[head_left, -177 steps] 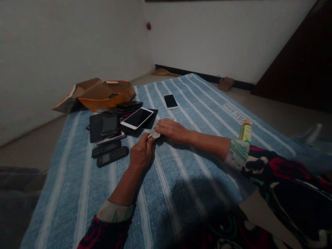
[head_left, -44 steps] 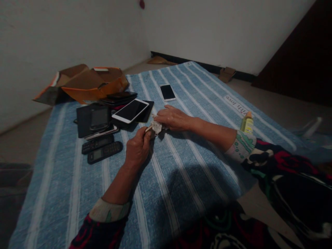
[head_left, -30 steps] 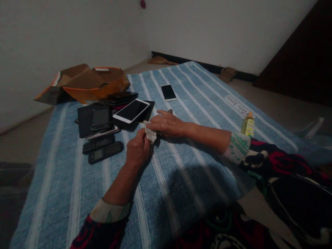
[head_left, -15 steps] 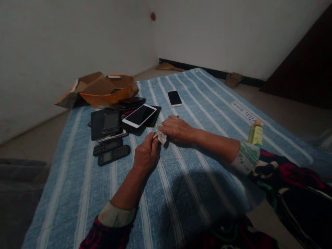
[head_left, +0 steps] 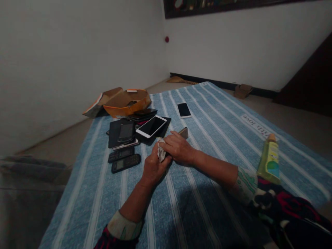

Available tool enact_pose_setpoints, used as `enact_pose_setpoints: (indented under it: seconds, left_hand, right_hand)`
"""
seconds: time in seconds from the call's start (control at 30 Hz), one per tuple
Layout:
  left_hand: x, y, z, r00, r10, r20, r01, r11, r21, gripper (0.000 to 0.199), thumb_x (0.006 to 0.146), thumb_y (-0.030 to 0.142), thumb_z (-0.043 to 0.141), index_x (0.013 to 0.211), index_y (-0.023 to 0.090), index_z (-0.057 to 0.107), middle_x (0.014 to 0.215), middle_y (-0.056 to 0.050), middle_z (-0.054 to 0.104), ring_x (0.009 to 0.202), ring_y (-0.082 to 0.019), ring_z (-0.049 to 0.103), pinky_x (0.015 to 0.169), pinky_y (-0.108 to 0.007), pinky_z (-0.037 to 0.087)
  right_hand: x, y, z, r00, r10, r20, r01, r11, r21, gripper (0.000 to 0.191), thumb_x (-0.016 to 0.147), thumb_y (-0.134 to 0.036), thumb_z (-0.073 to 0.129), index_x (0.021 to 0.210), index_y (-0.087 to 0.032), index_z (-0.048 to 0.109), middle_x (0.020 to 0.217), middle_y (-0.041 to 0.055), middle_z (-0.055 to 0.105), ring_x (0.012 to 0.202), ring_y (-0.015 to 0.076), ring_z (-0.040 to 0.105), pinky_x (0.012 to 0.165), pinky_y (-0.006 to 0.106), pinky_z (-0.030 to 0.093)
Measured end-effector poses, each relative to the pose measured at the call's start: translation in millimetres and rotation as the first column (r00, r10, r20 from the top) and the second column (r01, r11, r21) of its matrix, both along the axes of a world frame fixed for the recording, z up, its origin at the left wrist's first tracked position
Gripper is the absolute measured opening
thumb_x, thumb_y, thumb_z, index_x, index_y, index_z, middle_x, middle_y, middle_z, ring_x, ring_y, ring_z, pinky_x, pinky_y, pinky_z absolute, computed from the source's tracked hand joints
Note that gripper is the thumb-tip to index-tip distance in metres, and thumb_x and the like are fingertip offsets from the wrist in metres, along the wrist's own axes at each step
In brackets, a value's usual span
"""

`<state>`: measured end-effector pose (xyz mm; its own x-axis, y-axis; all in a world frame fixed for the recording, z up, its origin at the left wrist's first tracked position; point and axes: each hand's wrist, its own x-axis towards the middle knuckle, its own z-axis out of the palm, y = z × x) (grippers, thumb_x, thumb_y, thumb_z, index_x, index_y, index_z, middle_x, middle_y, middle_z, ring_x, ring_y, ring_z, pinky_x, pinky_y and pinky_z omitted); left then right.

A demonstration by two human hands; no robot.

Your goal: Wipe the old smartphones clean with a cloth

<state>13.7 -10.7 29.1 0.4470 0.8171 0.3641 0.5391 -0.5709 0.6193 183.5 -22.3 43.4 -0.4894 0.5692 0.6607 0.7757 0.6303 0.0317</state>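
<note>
My left hand [head_left: 153,166] is closed around one end of a slim phone [head_left: 184,132], whose far end sticks out past my right hand; most of its body is hidden by my fingers. My right hand [head_left: 179,148] lies over the phone and presses a crumpled whitish cloth or tissue [head_left: 161,152] against it. Just left of my hands lie two black keypad phones [head_left: 126,163], side by side. Beyond them a white smartphone [head_left: 151,126] rests tilted on a dark flat device [head_left: 165,126]. Another white smartphone [head_left: 184,110] lies apart, farther back.
An open orange cardboard box [head_left: 127,107] stands at the table's back left, beside a pile of dark phones [head_left: 126,132]. A bottle of yellow-green liquid [head_left: 269,159] is near my right sleeve. Blue striped cloth [head_left: 103,207] covers the table. Walls rise behind.
The view has tilted up and shifted left. My right hand and the cloth have moved toward my left hand, and more of the phone's far end shows.
</note>
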Motion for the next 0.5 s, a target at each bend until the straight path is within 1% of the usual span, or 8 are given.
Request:
enact_pose_setpoints:
  seconds: [0.1,0.17,0.23,0.33,0.4,0.5]
  left_hand:
    - [0.0,0.0,0.5,1.0,0.028,0.006,-0.028,1.0,0.0,0.053,0.082,0.043,0.062,0.128,0.019,0.048,0.089,-0.003,0.072,0.074,-0.022,0.07,0.066,-0.031,0.053]
    - [-0.1,0.9,1.1,0.999,0.036,0.018,-0.036,0.999,0.008,0.041,0.083,0.044,0.06,0.116,0.021,0.054,0.084,-0.002,0.072,0.072,-0.022,0.069,0.065,-0.03,0.052]
    - [-0.5,2.4,1.4,0.999,0.036,0.023,-0.037,0.999,0.009,0.031,0.084,0.046,0.058,0.103,0.021,0.056,0.076,-0.001,0.069,0.066,-0.02,0.068,0.061,-0.028,0.05]
    - [-2.0,4.4,1.3,0.999,0.034,0.021,-0.034,0.999,-0.007,0.02,0.086,0.043,0.054,0.086,0.023,0.054,0.065,0.002,0.063,0.057,-0.017,0.062,0.057,-0.026,0.046]
    - [-3.0,5.1,1.2,0.999,0.032,0.017,-0.032,0.999,-0.018,0.015,0.087,0.037,0.05,0.081,0.023,0.053,0.063,0.003,0.06,0.055,-0.015,0.059,0.056,-0.025,0.045]
    - [-3.5,4.9,1.7,1.0,0.025,0.016,-0.025,1.0,-0.019,0.012,0.086,0.031,0.047,0.08,0.023,0.052,0.063,0.003,0.058,0.055,-0.015,0.057,0.057,-0.025,0.044]
  right_hand:
    - [-1.5,0.5,-2.6,0.999,0.006,-0.035,-0.006,1.0,-0.002,0.025,0.099,-0.02,0.041,0.107,-0.012,0.063,0.081,0.0065,0.058,0.081,0.0222,0.049,0.095,0.045,0.037]
    - [-0.8,0.7,-3.6,0.999,0.011,-0.053,-0.012,1.0,-0.022,0.023,0.098,-0.019,0.042,0.106,-0.014,0.063,0.081,0.0061,0.057,0.081,0.0224,0.049,0.095,0.046,0.036]
    - [0.2,0.6,-3.6,0.998,0.022,-0.058,-0.025,0.999,-0.045,0.022,0.096,-0.017,0.043,0.105,-0.014,0.063,0.081,0.0062,0.058,0.082,0.0226,0.05,0.096,0.047,0.035]
    - [2.0,0.0,-2.3,0.997,0.031,-0.068,-0.037,0.996,-0.08,0.022,0.094,-0.015,0.046,0.107,-0.014,0.063,0.082,0.0059,0.058,0.081,0.0223,0.051,0.1,0.047,0.033]
    - [3.6,0.0,-1.5,0.996,0.03,-0.08,-0.038,0.994,-0.1,0.022,0.094,-0.014,0.047,0.109,-0.015,0.063,0.082,0.0049,0.059,0.08,0.0217,0.052,0.102,0.048,0.031]
    - [7.7,1.0,-0.7,0.995,0.039,-0.086,-0.049,0.992,-0.114,0.023,0.092,-0.013,0.048,0.11,-0.016,0.063,0.084,0.0047,0.061,0.081,0.0215,0.054,0.105,0.049,0.028]
